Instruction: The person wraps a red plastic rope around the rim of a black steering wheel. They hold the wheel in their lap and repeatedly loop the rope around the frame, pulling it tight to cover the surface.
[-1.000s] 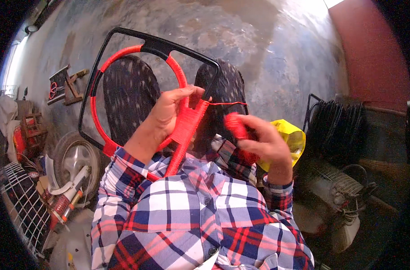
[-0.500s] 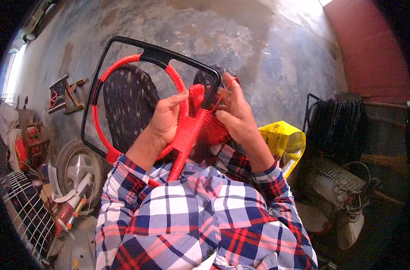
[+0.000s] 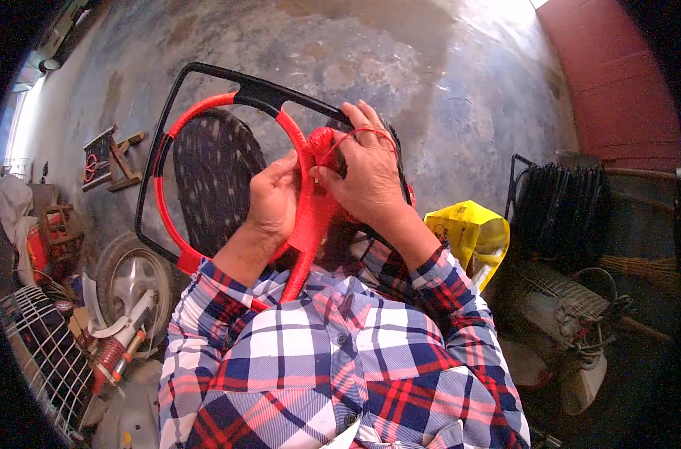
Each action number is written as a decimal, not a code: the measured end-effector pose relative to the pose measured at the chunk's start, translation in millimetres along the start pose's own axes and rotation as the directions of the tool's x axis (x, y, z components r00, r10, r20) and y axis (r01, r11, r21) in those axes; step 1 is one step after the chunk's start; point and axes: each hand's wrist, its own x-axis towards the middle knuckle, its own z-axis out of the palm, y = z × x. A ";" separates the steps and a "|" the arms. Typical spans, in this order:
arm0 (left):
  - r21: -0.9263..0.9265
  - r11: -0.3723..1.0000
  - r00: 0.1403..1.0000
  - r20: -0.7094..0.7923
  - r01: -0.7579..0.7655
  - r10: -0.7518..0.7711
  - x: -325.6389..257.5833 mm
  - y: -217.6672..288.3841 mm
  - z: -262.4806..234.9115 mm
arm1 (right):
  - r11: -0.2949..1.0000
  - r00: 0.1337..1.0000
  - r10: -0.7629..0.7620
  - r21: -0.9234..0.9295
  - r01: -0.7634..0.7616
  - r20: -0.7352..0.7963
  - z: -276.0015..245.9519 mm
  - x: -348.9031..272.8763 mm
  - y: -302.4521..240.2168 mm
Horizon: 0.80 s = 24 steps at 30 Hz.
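A black metal frame (image 3: 206, 75) rests against my lap, its inner hoop (image 3: 161, 202) and centre spoke wrapped in red cord. My left hand (image 3: 275, 200) grips the wrapped red spoke (image 3: 310, 224) just below where it meets the hoop. My right hand (image 3: 367, 168) lies over the top of the frame with a strand of red cord (image 3: 363, 133) looped across its fingers, pressed on the bundle of red cord (image 3: 324, 142). My patterned trouser legs show through the frame.
A yellow plastic bag (image 3: 471, 236) lies by my right knee. A wheel (image 3: 131, 280) and scooter parts sit at the left, with a white wire rack (image 3: 45, 352) below. A small wooden stool (image 3: 108, 159) stands on the concrete floor. Black coiled frames (image 3: 561, 206) lean at the right.
My right hand has swung from the right side over the top of the frame, bringing the red cord across. The left hand has stayed on the wrapped spoke.
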 end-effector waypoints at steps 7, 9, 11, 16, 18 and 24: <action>0.171 0.985 0.979 -0.194 -0.031 0.065 1.1 0.5 9.2 | 0.574 0.955 0.252 0.819 -0.014 -0.160 -2.1 3.4 -2.2; 0.283 0.957 0.971 -0.205 -0.065 0.126 4.2 -2.2 3.6 | 0.311 0.927 0.357 0.950 -0.001 -0.116 -9.5 0.9 -1.1; 0.238 0.971 0.976 -0.206 -0.021 0.072 1.5 -1.0 3.0 | 0.428 0.936 0.313 0.904 0.014 -0.163 -25.0 -4.0 14.8; 0.105 0.983 0.980 -0.142 0.151 -0.136 0.8 1.3 -7.4 | 0.982 0.981 0.127 0.121 -0.146 0.148 -72.2 -16.0 23.7; 0.070 0.973 0.967 -0.148 0.220 -0.208 0.8 0.7 -8.5 | 0.990 0.938 0.137 -0.002 -0.144 0.319 -77.5 -29.5 36.3; 0.171 0.897 0.900 -0.239 0.409 -0.364 3.3 2.2 8.8 | 0.814 0.794 0.360 0.251 -0.524 0.489 -104.7 -78.3 74.6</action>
